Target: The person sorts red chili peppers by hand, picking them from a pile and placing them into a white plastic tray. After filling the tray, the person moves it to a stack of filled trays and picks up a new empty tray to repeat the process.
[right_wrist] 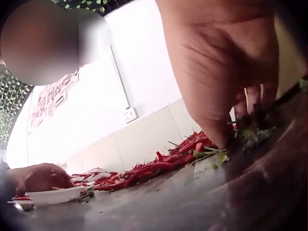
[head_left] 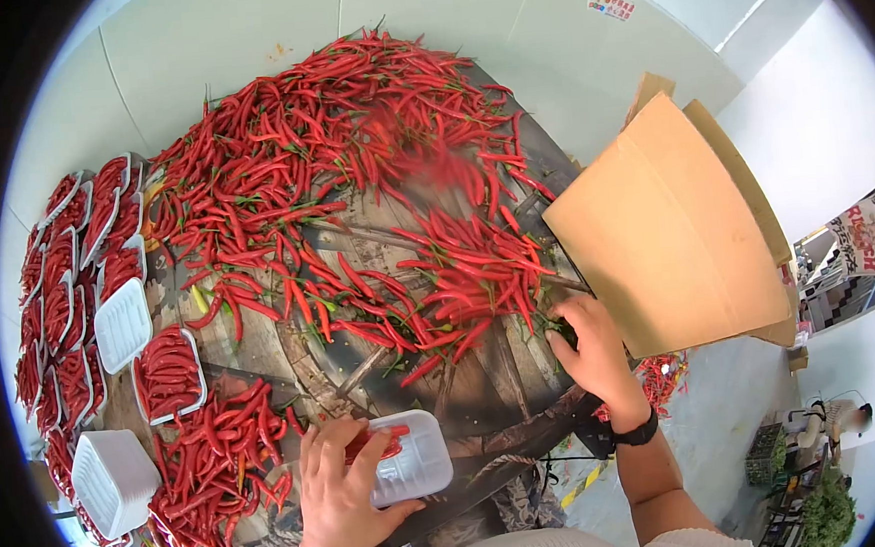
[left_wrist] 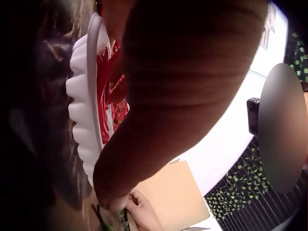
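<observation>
My left hand (head_left: 345, 485) grips a clear white plastic tray (head_left: 424, 455) at its left side. Its fingers reach over the rim onto a few red chili peppers (head_left: 396, 439) inside, while the thumb lies along the near edge. The left wrist view shows the tray's ribbed wall (left_wrist: 79, 110) and the chilies (left_wrist: 103, 91) behind it. At the right edge of the chili pile (head_left: 477, 271), my right hand (head_left: 598, 354) reaches down with thumb and fingers apart. Green stems (right_wrist: 211, 153) lie by its thumb in the right wrist view; the other fingertips are partly hidden among dark green bits.
Filled chili trays (head_left: 68, 286) are stacked along the left, with one full tray (head_left: 168, 375) nearer. A stack of unfilled trays (head_left: 115, 484) stands beside a smaller chili heap (head_left: 213, 458). A cardboard box (head_left: 675, 229) adjoins the right edge. Another person (head_left: 847, 419) is far right.
</observation>
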The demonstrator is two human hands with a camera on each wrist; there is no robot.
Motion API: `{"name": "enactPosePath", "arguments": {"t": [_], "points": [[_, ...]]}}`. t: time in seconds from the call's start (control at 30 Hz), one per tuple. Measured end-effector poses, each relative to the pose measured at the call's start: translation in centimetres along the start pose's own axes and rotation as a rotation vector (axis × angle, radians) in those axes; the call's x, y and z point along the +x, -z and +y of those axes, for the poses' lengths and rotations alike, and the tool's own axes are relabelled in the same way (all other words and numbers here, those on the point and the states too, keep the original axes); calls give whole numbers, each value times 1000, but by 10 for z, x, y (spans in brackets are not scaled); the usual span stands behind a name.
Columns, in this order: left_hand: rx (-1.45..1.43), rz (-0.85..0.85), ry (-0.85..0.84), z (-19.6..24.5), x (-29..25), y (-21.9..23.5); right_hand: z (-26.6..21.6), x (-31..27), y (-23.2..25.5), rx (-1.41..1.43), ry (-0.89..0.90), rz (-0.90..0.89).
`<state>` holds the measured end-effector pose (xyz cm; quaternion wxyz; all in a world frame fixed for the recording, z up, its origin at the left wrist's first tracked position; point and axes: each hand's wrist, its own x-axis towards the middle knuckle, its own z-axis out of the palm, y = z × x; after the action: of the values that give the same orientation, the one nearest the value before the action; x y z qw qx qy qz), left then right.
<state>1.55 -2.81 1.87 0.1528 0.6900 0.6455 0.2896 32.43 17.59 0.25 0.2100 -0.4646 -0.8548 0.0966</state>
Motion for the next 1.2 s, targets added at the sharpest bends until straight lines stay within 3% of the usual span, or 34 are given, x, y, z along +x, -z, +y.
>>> {"name": "enactPosePath", "arguments": {"t": [0.1, 0.2, 0.33, 0.37, 0.43, 0.47, 0.57, 0.6, 0.67, 0.8, 1.0, 1.13, 1.2], "points": [[-3, -10, -17, 0, 0, -1, 0, -17, 2, -12, 22, 27], [-14, -3, -17, 0, -1, -2, -2, -34, 26, -8, 9, -55], [-31, 17, -23, 1, 0, -2, 10, -71, 72, -82, -126, -445], [-37, 24, -16, 1, 0, -3, 14, -77, 86, -89, -118, -449], [-57, 10, -29, 0, -1, -3, 12, -81, 110, -170, -209, -911], [-52, 13, -27, 0, -1, -2, 8, -76, 112, -168, -203, -909], [-38, -37, -41, 3, -1, -2, 8, -55, 102, 17, -77, -602], [-35, -42, -50, 3, -2, -2, 3, -44, 95, 20, -85, -594], [-23, -29, -57, 2, -3, -3, -15, -13, 74, 75, -247, -329], [-36, -2, -30, 3, -5, -2, -7, 40, 25, 121, -45, -120], [-54, 36, 2, 1, -6, -5, -7, 107, -27, 22, 13, -38], [-93, 31, -36, 0, -4, -4, -26, 108, -57, 84, 96, -21], [-106, 6, -62, 1, -3, -5, -44, 104, -70, 93, 174, 74]]}}
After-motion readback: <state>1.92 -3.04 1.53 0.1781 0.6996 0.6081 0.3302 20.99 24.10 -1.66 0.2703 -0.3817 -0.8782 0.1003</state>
